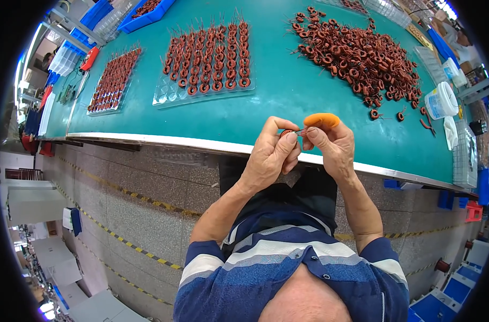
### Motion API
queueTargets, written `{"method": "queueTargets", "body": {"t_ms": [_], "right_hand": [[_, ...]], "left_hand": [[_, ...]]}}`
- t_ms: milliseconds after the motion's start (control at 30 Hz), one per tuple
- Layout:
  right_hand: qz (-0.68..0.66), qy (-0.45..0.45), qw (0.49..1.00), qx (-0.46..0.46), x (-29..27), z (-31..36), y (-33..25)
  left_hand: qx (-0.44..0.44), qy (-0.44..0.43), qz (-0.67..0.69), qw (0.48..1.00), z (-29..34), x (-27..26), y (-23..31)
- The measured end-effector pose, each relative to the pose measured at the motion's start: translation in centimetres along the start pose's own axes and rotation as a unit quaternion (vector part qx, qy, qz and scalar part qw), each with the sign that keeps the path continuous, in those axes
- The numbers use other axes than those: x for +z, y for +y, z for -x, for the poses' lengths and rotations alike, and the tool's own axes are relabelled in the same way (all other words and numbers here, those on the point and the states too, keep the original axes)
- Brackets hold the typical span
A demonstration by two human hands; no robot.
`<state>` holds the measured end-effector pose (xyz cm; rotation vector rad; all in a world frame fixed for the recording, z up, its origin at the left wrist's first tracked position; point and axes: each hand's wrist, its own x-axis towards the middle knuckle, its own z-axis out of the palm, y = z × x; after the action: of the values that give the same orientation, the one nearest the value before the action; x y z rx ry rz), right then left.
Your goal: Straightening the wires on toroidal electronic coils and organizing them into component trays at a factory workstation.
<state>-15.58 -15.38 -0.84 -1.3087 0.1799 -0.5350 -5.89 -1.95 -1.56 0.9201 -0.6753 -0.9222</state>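
Between left fingertips [291, 138], a wound ring [286, 132]

Looks like a factory workshop: long green workbench [131, 121], big heap of copper-coloured coils [357, 56], clear tray [169, 92] of coils in rows, yellow-and-black tape [157, 204] along floor [158, 225].

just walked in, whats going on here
A person's left hand holds a small copper-coloured coil near the edge of a green table while the right hand, wearing or holding something orange, is at the coil's wire leads. Similar coils sit in rows in two clear trays on the left; a loose pile lies on the right.
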Motion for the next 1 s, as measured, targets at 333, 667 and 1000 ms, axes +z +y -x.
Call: {"method": "queueTargets", "body": {"t_ms": [333,667,1000], "right_hand": [[-0.179,0.054,0.978,0.095,0.9,-0.3,0.5],[0.090,0.056,0.994,0.010,0.9,-0.5,-0.2],[0.196,0.109,0.974,0.009,1.5,0.9,-0.8]], "left_hand": [[0.055,-0.002,0.088,0.995,0.0,0.4,-0.3],[0.038,0.021,-0.164,0.985,0.1,-0.7,0.4],[0.054,0.064,-0.186,0.979,-0.5,-0.9,-0.1]]}}
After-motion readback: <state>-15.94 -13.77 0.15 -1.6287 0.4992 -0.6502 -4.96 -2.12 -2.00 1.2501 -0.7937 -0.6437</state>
